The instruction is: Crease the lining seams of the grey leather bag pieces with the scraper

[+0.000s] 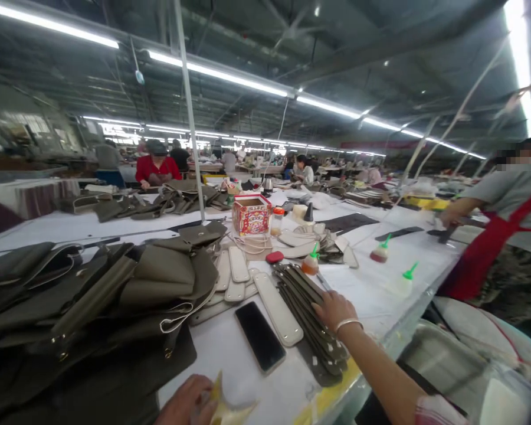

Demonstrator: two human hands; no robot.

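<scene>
My right hand is at the right side of a fanned stack of dark olive leather strips, its fingers closed on the edge of a strip. Low in the view, my left hand has curled fingers against a blurred yellow piece, whose kind I cannot make out. Between the hands a black phone lies flat beside a long cream strap piece. More cream pieces are heaped behind the phone. Olive bag bodies are piled at the left.
Glue bottles with green nozzles stand on the white table. Further back are a red patterned box, a red-lidded jar and a red oval object. A person in a red apron works at the right.
</scene>
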